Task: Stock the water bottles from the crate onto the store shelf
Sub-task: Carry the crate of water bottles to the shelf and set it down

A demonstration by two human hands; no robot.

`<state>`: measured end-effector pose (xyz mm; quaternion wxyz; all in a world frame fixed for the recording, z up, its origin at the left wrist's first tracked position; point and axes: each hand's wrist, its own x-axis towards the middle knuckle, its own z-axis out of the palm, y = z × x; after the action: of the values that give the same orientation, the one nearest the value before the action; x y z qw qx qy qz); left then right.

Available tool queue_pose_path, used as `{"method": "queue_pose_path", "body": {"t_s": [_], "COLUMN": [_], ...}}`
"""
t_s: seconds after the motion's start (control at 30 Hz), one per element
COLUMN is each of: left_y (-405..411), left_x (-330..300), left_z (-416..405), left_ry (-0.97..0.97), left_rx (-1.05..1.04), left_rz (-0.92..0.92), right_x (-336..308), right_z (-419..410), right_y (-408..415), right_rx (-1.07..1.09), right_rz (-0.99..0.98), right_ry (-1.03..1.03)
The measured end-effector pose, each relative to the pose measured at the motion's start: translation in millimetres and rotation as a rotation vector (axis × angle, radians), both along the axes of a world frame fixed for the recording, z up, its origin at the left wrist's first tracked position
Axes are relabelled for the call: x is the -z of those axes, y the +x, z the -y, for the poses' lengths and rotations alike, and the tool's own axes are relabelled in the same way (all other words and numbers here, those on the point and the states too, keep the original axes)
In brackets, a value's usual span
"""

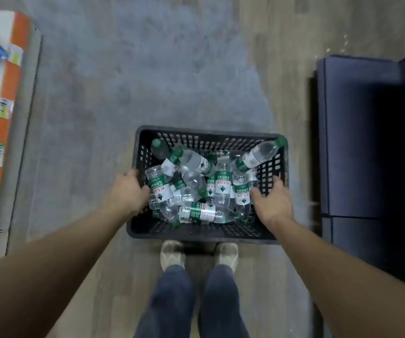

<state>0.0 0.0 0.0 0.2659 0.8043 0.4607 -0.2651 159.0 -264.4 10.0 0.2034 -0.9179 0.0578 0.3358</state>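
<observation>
Dead centre of the frame, low down, sits the black crate [208,230], a slotted plastic box on the floor, and it is packed with water bottles [221,189]. Clear plastic, green caps, green-and-white labels with a red patch, all tumbled on their sides and crossing one another. About a dozen; the heap hides the exact count. One bottle [260,154] leans up into the upper right corner, its cap poking over the rim.

Both hands are on it. The left hand [128,191] curls over the left wall, thumb inside against a bottle. The right hand [272,201] wraps the right wall, fingers over the rim. The hands are set well apart, one per side.

Two pale shoes [172,254] stand just below the near wall, toes nearly touching it.

Open grey floor [147,81] stretches above the crate across the whole upper middle. At the left edge runs an orange-and-white shelf [1,118] with price tags. At right, a dark blue block [367,142] stands close to the crate.
</observation>
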Motion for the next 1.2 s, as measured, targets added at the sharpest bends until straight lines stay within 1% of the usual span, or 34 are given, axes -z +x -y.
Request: {"method": "queue_pose_path", "body": {"t_s": [0.07,0.13,0.23,0.33,0.43,0.5,0.57,0.67,0.73,0.8,0.87,0.97,1.1,1.2], "left_y": [6,12,18,22,24,24,23,18,15,14,14,11,5,5], "left_x": [33,62,98,117,129,136,141,148,152,156,160,160,150,143], "left_z": [-1,-2,1,6,8,4,-3,-18,-28,-34,-34,-31,-32,-31], "left_ry": [0.003,0.013,0.088,0.208,0.28,0.299,0.311,0.298,0.231,0.133,0.087,0.09,0.014,0.011], "left_rx": [-0.031,-0.079,-0.109,-0.083,-0.13,-0.176,-0.206,-0.274,-0.338,-0.43,-0.499,-0.512,-0.492,-0.485], "left_rz": [0.0,-0.009,-0.043,-0.11,-0.067,-0.025,-0.014,0.001,0.024,0.026,0.051,0.104,0.145,0.153], "right_x": [36,70,109,127,137,143,150,161,165,168,172,176,171,166], "right_z": [6,13,22,25,26,29,35,44,49,49,47,45,52,54], "right_y": [12,26,37,43,38,38,46,63,71,77,78,78,79,79], "right_rx": [-0.033,-0.075,-0.15,-0.236,-0.28,-0.239,-0.129,0.116,0.186,0.203,0.24,0.289,0.229,0.216], "right_rz": [0.038,0.034,0.064,0.112,0.219,0.315,0.324,0.187,0.145,0.143,0.152,0.171,0.175,0.19], "right_ry": [-0.045,-0.101,-0.17,-0.24,-0.263,-0.259,-0.261,-0.234,-0.252,-0.284,-0.304,-0.285,-0.263,-0.26]}}
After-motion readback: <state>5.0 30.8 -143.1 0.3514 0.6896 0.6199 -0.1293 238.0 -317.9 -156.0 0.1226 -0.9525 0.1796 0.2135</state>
